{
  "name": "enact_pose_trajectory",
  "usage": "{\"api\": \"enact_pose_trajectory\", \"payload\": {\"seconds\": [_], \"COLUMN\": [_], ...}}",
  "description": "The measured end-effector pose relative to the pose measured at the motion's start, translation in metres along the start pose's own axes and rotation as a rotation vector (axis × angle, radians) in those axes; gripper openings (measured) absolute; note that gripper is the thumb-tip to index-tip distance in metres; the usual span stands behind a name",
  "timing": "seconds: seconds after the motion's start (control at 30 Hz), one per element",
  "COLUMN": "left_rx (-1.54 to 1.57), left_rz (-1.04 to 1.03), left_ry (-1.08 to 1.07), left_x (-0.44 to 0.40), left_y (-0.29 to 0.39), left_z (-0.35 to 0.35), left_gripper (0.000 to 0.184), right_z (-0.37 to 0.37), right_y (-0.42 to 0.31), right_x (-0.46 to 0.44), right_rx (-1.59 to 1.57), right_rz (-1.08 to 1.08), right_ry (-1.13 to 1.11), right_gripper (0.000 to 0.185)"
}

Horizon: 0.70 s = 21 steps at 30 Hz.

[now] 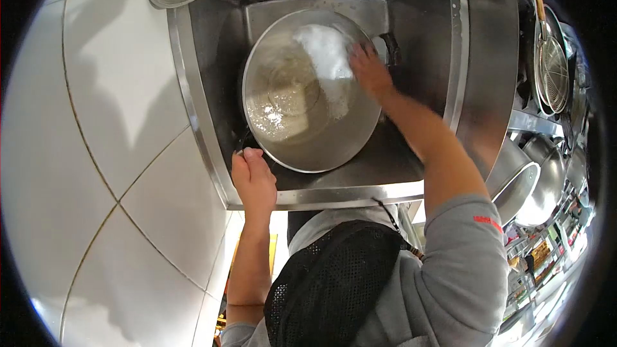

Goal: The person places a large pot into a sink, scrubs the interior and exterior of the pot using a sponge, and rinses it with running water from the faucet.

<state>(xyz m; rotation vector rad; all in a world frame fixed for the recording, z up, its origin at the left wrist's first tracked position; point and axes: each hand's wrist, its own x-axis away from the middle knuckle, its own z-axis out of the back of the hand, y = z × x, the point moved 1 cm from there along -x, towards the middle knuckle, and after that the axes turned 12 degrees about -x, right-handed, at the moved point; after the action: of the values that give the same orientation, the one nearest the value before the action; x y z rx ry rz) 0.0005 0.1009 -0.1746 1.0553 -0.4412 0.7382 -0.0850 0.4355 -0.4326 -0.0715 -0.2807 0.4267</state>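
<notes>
Pot (pixel 344 138) has left hand (pixel 255 177) curled at side, right hand (pixel 372 72) extended inside.

a grey top (pixel 402 302) bears small red lettering (pixel 487 223) on its right sleeve (pixel 466 263); the cap (pixel 334 276) is black mesh.

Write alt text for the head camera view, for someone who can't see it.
A person's right hand is at the right wall of a large metal pot in a metal sink, by a white, foamy-looking patch; the left hand is beside the pot's near-left rim. Pale tiles fill the left; a strainer and metal vessels are at right.
</notes>
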Motion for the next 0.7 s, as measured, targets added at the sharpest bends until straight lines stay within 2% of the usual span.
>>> {"api": "enact_pose_trajectory", "payload": {"seconds": [0.07, 0.1, 0.13, 0.17, 0.2, 0.23, 0.27, 0.3, 0.33, 0.37, 0.43, 0.47, 0.57, 0.6, 0.67, 0.7], "left_rx": [0.064, 0.072, 0.041, 0.006, 0.004, -0.031, -0.069, -0.079, -0.067, -0.054, -0.01, 0.047, -0.057, -0.072, -0.086, -0.012], "left_rz": [0.046, 0.036, 0.017, -0.001, -0.01, -0.01, -0.011, -0.024, -0.016, -0.008, 0.02, 0.064, 0.006, 0.005, 0.017, 0.049], "left_ry": [-0.011, -0.014, 0.002, 0.02, 0.025, 0.035, 0.048, 0.054, 0.051, 0.048, 0.053, 0.05, 0.048, 0.048, 0.062, 0.03], "left_x": [-0.001, -0.005, -0.01, -0.013, -0.013, -0.016, -0.018, -0.016, -0.014, -0.013, -0.007, -0.003, -0.002, -0.005, -0.006, -0.005], "left_y": [0.003, 0.001, -0.003, -0.007, -0.008, -0.008, -0.008, -0.009, -0.01, -0.011, -0.014, -0.015, -0.011, -0.01, -0.011, -0.013], "left_z": [-0.002, -0.002, -0.001, -0.001, -0.001, -0.001, 0.001, 0.002, 0.003, 0.003, 0.005, 0.003, -0.001, -0.002, 0.001, 0.003], "left_gripper": [0.032, 0.032, 0.031, 0.031, 0.031, 0.031, 0.03, 0.03, 0.031, 0.031, 0.031, 0.031, 0.03, 0.029, 0.029, 0.03], "right_z": [0.028, -0.003, -0.002, -0.023, 0.025, 0.048, 0.005, 0.097, 0.077, 0.151, 0.19, 0.188, 0.174, 0.168, 0.156, 0.144], "right_y": [-0.059, -0.09, -0.133, -0.176, -0.206, -0.233, -0.276, -0.26, -0.282, -0.255, -0.198, -0.201, -0.212, -0.225, -0.267, -0.252], "right_x": [0.033, 0.061, 0.081, 0.081, 0.065, 0.053, 0.033, -0.011, -0.055, -0.088, -0.153, -0.158, -0.172, -0.166, -0.141, -0.153], "right_rx": [-0.293, -0.488, -0.57, -0.643, -0.932, -1.32, -1.708, -2.03, -2.362, -2.456, -2.502, -2.51, -2.006, -2.002, -2.095, -2.177], "right_rz": [-0.355, -0.463, -0.517, -0.392, -0.268, -0.323, -0.372, -0.59, -0.673, -0.887, -1.281, -1.277, -1.014, -1.004, -0.893, -1.088], "right_ry": [-0.458, -0.424, -0.375, -0.718, -0.746, -0.629, -0.419, -0.6, -0.234, 0.067, 0.623, 0.62, 0.767, 0.776, 0.492, 0.446], "right_gripper": [0.044, 0.037, 0.034, 0.039, 0.041, 0.046, 0.05, 0.051, 0.049, 0.049, 0.066, 0.066, 0.063, 0.063, 0.061, 0.054]}}
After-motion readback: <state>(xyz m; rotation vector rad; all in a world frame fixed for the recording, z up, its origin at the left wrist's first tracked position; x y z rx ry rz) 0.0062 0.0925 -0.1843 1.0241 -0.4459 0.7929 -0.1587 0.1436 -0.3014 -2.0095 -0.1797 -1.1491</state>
